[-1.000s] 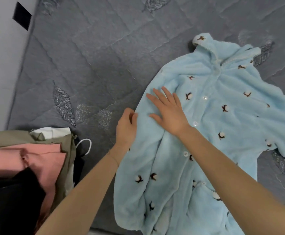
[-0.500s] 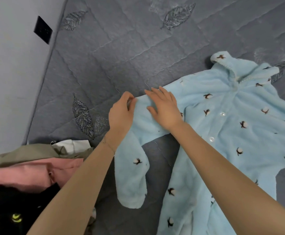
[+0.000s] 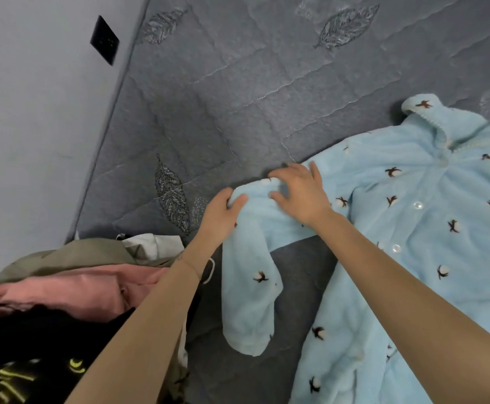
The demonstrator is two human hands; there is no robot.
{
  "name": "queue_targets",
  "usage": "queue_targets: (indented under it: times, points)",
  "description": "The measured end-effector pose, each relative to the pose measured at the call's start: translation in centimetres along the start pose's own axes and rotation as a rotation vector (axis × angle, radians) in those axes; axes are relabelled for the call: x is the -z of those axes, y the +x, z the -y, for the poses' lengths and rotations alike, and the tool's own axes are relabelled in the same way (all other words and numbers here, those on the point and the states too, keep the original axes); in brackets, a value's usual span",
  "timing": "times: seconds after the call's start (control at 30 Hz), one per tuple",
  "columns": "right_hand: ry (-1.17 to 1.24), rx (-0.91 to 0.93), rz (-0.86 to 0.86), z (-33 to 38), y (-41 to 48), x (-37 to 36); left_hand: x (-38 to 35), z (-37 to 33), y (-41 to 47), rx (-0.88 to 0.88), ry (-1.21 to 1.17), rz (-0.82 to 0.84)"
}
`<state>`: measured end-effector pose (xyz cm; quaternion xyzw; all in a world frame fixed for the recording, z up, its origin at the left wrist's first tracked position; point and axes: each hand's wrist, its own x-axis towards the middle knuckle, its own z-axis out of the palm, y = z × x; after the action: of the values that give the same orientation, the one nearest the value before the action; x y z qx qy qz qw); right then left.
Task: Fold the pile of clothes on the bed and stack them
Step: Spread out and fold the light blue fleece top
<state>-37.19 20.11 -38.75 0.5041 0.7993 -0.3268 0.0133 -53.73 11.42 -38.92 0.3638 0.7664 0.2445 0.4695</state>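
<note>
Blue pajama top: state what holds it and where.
The left hand grips the sleeve of the blue pajama top at its fold. The right hand has fingers curled on the sleeve nearer the shoulder; pinch or press, unclear.

The sleeve (image 3: 246, 287) of the blue fleece top (image 3: 412, 228) lay folded over its front a second ago. It has since been drawn out to the left and hangs toward the bottom of the frame, with a wedge of grey bed (image 3: 302, 272) bare between. The right hand (image 3: 299, 193), flat before, now arches on bent fingers; the left hand (image 3: 221, 217) has closed on the sleeve's bend. The top sits further right in the frame.
</note>
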Motion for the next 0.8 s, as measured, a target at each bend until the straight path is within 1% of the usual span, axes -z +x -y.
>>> queue_targets:
  times: [0.03,0.07,0.1,0.17,0.23,0.3,0.43,0.47,0.53,0.6,0.63,0.7,0.77,0.8]
  points:
    - [0.077,0.062,0.048,0.7,0.1,-0.2,0.2,-0.4,0.1,-0.027,-0.009,-0.013]
    - [0.133,0.107,0.058,1.4,0.2,-0.3,0.4,-0.9,0.2,-0.041,-0.022,-0.014]
    - [0.171,0.133,0.034,2.1,0.4,-0.4,0.7,-1.3,0.4,-0.042,-0.041,-0.008]
    - [0.227,0.133,-0.048,2.8,0.8,-0.3,1.6,-1.9,0.9,-0.006,-0.077,0.016]
    - [0.281,0.072,-0.108,3.0,1.3,0.2,3.1,-2.2,1.4,0.056,-0.072,0.071]
    - [0.316,0.008,-0.145,3.1,1.6,0.5,4.9,-2.1,1.9,0.108,0.013,0.191]
    - [0.432,-0.132,-0.199,3.7,1.9,0.5,8.0,-1.5,1.9,0.179,0.167,0.607]
    - [0.429,-0.150,-0.200,3.7,1.9,0.4,8.4,-1.3,1.8,0.180,0.206,0.667]
    - [0.309,-0.107,-0.170,4.1,2.2,0.3,9.0,-1.2,1.5,0.129,0.271,0.661]
    - [0.153,0.013,-0.105,5.2,2.4,0.1,9.7,-1.4,1.6,0.061,0.229,0.600]
    - [0.114,0.073,-0.076,5.9,2.6,-0.1,10.1,-1.6,1.8,0.031,0.194,0.575]
    - [0.163,0.127,-0.020,7.2,3.0,-0.4,11.0,-1.8,2.2,-0.028,0.172,0.523]
    - [0.307,0.075,0.035,7.9,3.5,-0.3,11.9,-1.7,2.7,-0.046,0.175,0.489]
    - [0.362,0.045,0.029,8.1,3.8,-0.3,12.4,-1.5,2.8,-0.035,0.176,0.483]
